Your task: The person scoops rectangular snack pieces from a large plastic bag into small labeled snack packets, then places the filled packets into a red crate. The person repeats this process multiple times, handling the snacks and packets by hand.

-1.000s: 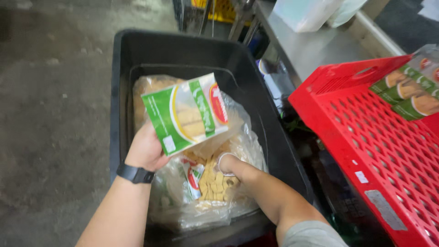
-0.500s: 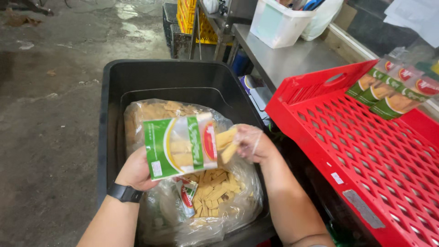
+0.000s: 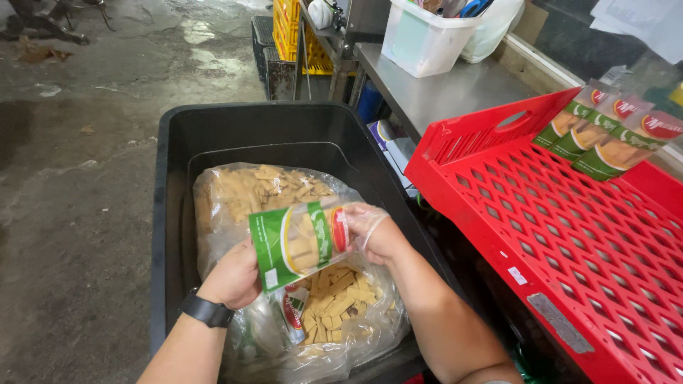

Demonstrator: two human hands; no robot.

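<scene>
Nearest, the person's two forearms reach down into the scene, the left one wearing a black wristwatch point(image 3: 207, 311). The left hand point(image 3: 233, 276) cups the green end of a small green-and-clear snack pouch point(image 3: 300, 242) from below, its fingers curled under the pack and mostly hidden, so exactly how they close cannot be told; it seems to steady the pouch on its side. The right hand point(image 3: 377, 231), covered by a thin clear plastic glove, meets the pouch's other end, by its red-marked band, with fingers bent and gathered at what looks like the opening, probably so that pieces can go in cleanly; whether they pinch anything cannot be made out. The pouch is held in the air between both hands, directly above a big clear plastic bag point(image 3: 284, 313) full of tan rectangular biscuit pieces, so anything dropped would likely fall back into the supply. Another pouch of the same kind point(image 3: 292, 313) lies on the pieces just below the held one. The bag sits in a black plastic tub point(image 3: 235, 124) on the wet concrete floor point(image 3: 78, 178), which keeps the food off the ground. To the right, a red perforated crate point(image 3: 541, 213) stands tilted close beside the tub, and at its far right edge three filled pouches point(image 3: 605, 131) lean in a row. Farther off, a steel table point(image 3: 441, 89) carries a white plastic bin point(image 3: 423, 35), with yellow crates point(image 3: 292, 35) behind.
</scene>
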